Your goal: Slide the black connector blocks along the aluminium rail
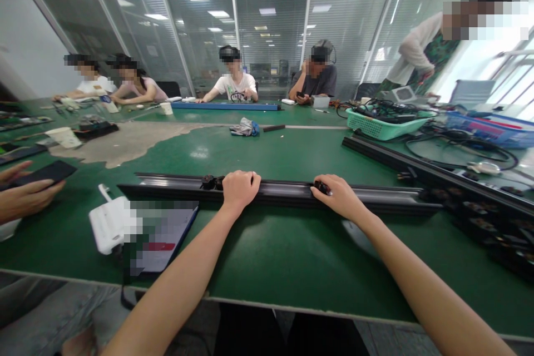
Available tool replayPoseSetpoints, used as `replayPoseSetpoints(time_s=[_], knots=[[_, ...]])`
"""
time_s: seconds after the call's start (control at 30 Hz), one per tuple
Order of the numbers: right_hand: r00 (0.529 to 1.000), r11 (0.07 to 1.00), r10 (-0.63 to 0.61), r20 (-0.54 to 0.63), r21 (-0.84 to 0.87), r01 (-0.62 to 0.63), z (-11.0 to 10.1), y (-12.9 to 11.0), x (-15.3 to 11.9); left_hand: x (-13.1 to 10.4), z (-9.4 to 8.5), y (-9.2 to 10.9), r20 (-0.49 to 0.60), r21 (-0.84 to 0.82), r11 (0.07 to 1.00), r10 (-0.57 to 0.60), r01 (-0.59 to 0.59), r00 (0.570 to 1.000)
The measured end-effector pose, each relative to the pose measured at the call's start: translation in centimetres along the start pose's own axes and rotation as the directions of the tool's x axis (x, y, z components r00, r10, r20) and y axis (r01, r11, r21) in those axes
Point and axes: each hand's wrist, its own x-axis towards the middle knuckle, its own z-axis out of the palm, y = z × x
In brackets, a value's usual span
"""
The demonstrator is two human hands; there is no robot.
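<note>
1. Right hand: thumb and fingers closed on a small dark part at the channel of the rail.
2. Left hand: fingers curled down over the rail (tips hidden, so whether they clamp the rail or something inside it cannot be told).
3. Black rail: one, long, channelled; lies flat directly beneath both hands, its long axis running left to right across the person's front. The hands sit either side of its middle, well apart.
4. Dark fittings: in the channel, just left of the left hand, which is the nearer hand.
5. Green table: bears the rail; its near edge runs before the person's lap.
6. Left of the rail's near side: white device, beside a dark-edged flat panel, partly blurred. Farther left, a co-worker's hand with a dark phone.
7. Right: second black rail, set slantwise; green basket of cables beyond.
8. Far side: grey gloves, long blue bar, seated co-workers.
9. Room: glass partition with blinds.
</note>
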Motion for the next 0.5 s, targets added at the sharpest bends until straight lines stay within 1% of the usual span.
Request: replayPoseSetpoints(time_s=[0.27,0.5], knots=[[1.0,1.0,0.015,0.007,-0.026,-0.015,-0.08,0.0,0.11,0.18,0.12,0.12,0.001,0.01,1.0,-0.003,0.003,1.0],[0.999,0.999,0.032,0.003,-0.01,-0.032,-0.01,-0.1,0.17,0.22,0.02,0.14,-0.008,0.023,1.0,0.009,-0.009,1.0]])
